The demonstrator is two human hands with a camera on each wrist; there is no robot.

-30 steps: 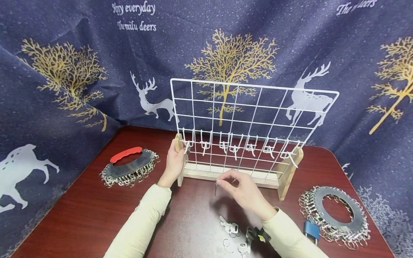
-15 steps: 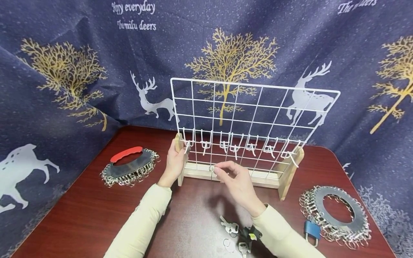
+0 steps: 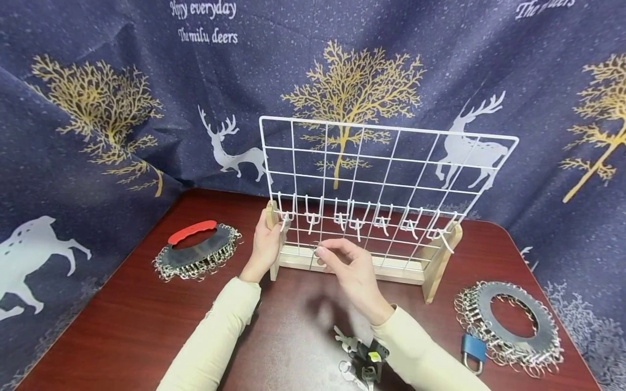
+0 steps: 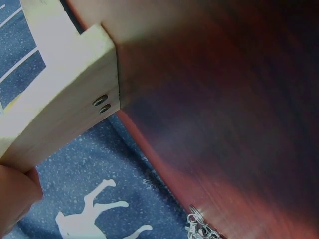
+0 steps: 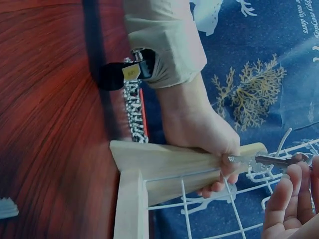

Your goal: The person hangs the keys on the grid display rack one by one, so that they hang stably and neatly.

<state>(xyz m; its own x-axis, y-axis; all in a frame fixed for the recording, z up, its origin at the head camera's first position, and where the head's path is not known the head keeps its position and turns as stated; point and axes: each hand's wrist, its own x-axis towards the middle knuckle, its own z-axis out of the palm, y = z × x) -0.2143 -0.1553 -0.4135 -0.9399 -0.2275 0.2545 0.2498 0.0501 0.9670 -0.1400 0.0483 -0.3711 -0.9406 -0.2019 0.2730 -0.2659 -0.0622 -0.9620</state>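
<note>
7 hooks jutting, grid behind, keys on table; gap between sleeves

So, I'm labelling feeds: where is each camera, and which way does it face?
Head: on the head, facing forward and down at the wire rack; left grip, right grip, both sleeves show.
Left wrist: on that wrist, facing a wooden support and table; left grip partly shows.
Right wrist: on that wrist, looking across the rack; both grips and left sleeve show.
Head and right wrist share the rack.
</note>
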